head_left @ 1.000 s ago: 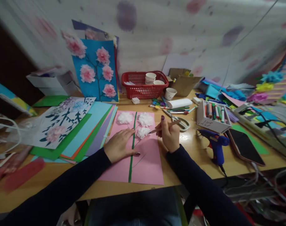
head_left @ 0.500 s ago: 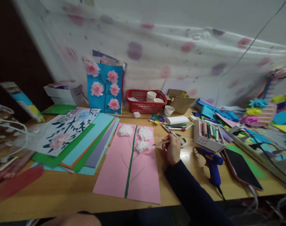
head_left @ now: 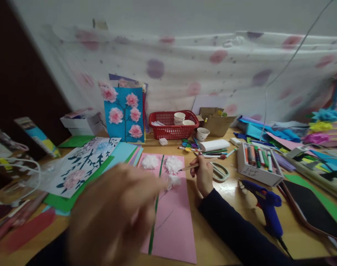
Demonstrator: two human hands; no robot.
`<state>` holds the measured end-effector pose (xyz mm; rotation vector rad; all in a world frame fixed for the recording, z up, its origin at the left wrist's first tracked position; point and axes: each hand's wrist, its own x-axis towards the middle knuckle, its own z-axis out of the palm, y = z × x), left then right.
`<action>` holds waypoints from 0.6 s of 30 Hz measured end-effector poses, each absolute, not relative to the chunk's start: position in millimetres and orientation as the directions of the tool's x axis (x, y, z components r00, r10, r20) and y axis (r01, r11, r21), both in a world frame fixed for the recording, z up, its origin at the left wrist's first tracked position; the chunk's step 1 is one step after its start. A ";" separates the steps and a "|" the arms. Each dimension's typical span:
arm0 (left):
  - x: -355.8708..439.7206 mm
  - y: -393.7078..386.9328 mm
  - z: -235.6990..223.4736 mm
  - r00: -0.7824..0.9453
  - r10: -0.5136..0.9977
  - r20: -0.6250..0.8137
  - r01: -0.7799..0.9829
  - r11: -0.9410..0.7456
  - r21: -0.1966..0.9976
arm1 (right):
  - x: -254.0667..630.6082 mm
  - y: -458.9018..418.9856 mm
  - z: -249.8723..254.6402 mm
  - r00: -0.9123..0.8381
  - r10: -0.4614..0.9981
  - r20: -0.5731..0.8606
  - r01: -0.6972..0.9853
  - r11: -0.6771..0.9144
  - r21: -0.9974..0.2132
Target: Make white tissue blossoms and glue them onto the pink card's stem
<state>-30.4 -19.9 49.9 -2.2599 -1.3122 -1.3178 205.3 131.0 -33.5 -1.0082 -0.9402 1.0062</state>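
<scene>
My right hand (head_left: 204, 177) is closed around a thin wooden paintbrush (head_left: 188, 167). Its dark tip points left and lies close to a white tissue-paper flower (head_left: 173, 163) on a pink sheet (head_left: 179, 229). Two other white flowers are on the sheet, beside a painted green stem (head_left: 151, 236) with thin drawn branches. My left hand (head_left: 115, 214) looms large and motion-blurred in front of the sheet's left side, hiding part of it. Whether its fingers hold anything cannot be made out.
Right of my hand lie scissors (head_left: 221, 172), a box of markers (head_left: 257, 170), a blue glue gun (head_left: 265, 203) and a phone (head_left: 312, 207). A red basket (head_left: 171, 132) with paper cups stands behind, near a blue flower picture (head_left: 124, 129). Coloured paper (head_left: 65, 201) lies left.
My left hand has risen from the bottom edge to over the pink sheet. The view has shifted a little. My right hand still holds the paintbrush, its tip now nearer the upper right flower.
</scene>
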 end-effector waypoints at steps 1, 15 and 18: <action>-22.7 9.3 63.4 0.236 0.574 0.784 0.776 -0.597 0.204 | 204.2 131.0 -34.2 0.260 0.954 0.152 -0.219 0.212 -0.953; 18.2 240.2 -11.0 0.360 0.876 0.320 0.888 -0.427 0.170 | 213.2 127.0 -39.3 0.289 0.950 0.115 -0.216 0.182 -0.959; 17.7 245.4 -11.6 0.362 0.867 0.343 0.883 -0.437 0.173 | 210.3 125.9 -37.3 0.275 0.956 0.106 -0.212 0.167 -0.963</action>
